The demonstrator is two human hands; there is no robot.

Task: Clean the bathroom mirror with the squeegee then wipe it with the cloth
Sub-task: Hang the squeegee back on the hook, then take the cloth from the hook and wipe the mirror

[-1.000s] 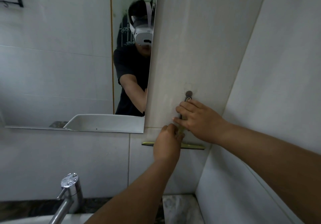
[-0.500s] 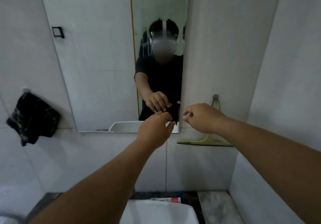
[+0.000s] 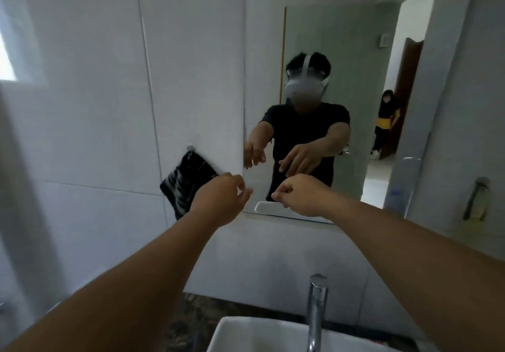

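Both bare arms reach forward toward the frameless rectangular wall mirror (image 3: 328, 64) above the white ceramic sink (image 3: 246, 335). The left hand (image 3: 218, 201) hangs in front of the black striped cloth (image 3: 183, 185), which hangs from a small wall hook just left of the mirror; its fingers (image 3: 243, 196) are loosely curled and slightly spread, holding nothing, and whether they touch the cloth cannot be told. The right hand (image 3: 297, 196) sits before the mirror's lower edge, its fingers curled into a loose, empty fist. The yellow-green squeegee with the dark handle (image 3: 475, 201) hangs on the white tiled wall well to the right, blurred. A chrome tap (image 3: 317, 310) rises from the sink.
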